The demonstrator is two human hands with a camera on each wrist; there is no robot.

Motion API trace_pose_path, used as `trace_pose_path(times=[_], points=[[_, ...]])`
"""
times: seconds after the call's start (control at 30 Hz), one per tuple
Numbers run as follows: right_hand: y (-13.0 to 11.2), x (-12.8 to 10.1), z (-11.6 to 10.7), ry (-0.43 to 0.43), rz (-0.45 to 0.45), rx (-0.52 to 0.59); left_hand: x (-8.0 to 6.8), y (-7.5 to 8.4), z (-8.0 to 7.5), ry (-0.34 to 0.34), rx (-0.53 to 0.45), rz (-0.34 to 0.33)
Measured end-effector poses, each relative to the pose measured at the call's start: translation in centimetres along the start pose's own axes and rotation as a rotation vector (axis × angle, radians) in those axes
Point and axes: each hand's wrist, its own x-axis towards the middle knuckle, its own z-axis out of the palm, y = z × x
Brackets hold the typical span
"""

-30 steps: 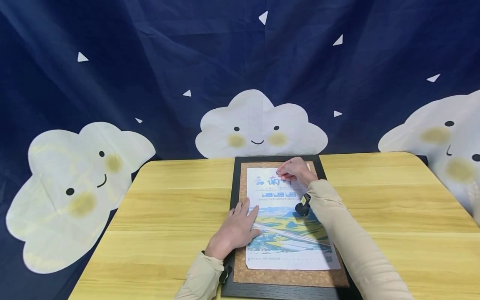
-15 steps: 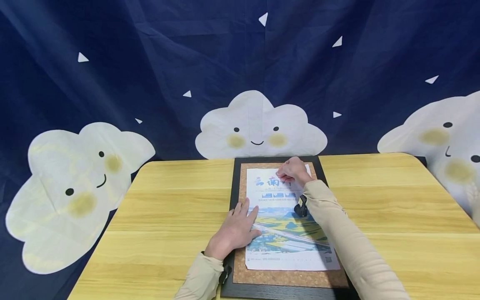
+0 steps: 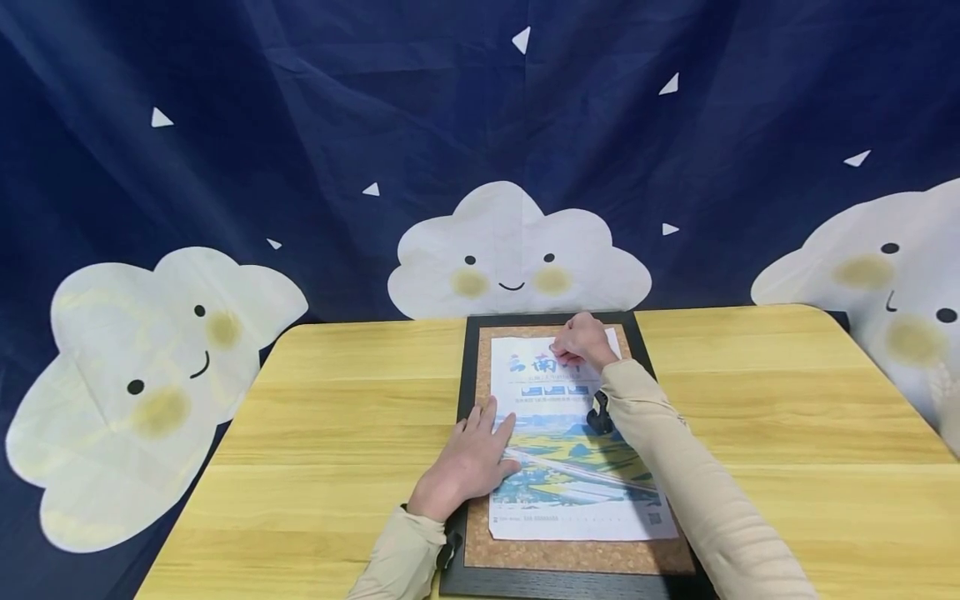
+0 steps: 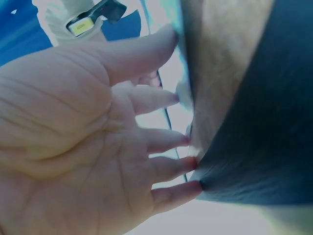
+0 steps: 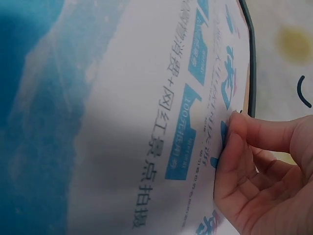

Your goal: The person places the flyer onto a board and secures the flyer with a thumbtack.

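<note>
**Poster being fixed to cork board**

Left hand (image 3: pixel 471 462): flat, fingers straight, pressing the poster (image 3: pixel 573 454) on the cork board (image 3: pixel 480 367), mid-table (image 3: pixel 337 417). Right hand (image 3: pixel 579 342): fingertips pinched at the top edge, object unclear. Next likely: steady downward pressure.

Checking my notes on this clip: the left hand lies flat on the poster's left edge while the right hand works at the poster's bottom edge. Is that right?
Not quite. The right hand is at the top edge of the poster, not the bottom, as the head view shows. The left hand does lie flat on the left edge.
</note>
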Motion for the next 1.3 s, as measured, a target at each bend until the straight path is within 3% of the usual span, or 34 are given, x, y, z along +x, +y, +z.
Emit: trace_pose_path(times=[0.23,0.4,0.57,0.73,0.97,1.13,1.3], points=[[-0.2,-0.1,0.2,0.027,-0.049,-0.035,-0.5,-0.1,-0.8,-0.079,-0.065,0.013],[0.2,0.0,0.2,0.031,-0.054,-0.041,-1.4,0.9,-1.4,-0.188,-0.056,0.003],[0.9,-0.9,-0.4,-0.060,-0.025,0.139,-2.4,2.6,-1.1,-0.269,0.035,-0.013],[1.6,-2.8,-2.8,-0.135,-0.034,0.321,-2.7,3.9,-0.2,-0.245,0.188,-0.014],[3.7,-6.5,-6.7,-0.139,-0.136,0.385,-2.6,4.2,0.4,-0.213,0.260,-0.010],[5.7,-9.1,-9.0,-0.060,-0.197,0.349,-2.5,4.3,0.6,-0.212,0.299,-0.015],[7.1,-10.6,-10.4,0.096,-0.276,0.237,-2.7,4.3,0.3,-0.205,0.322,-0.012]])
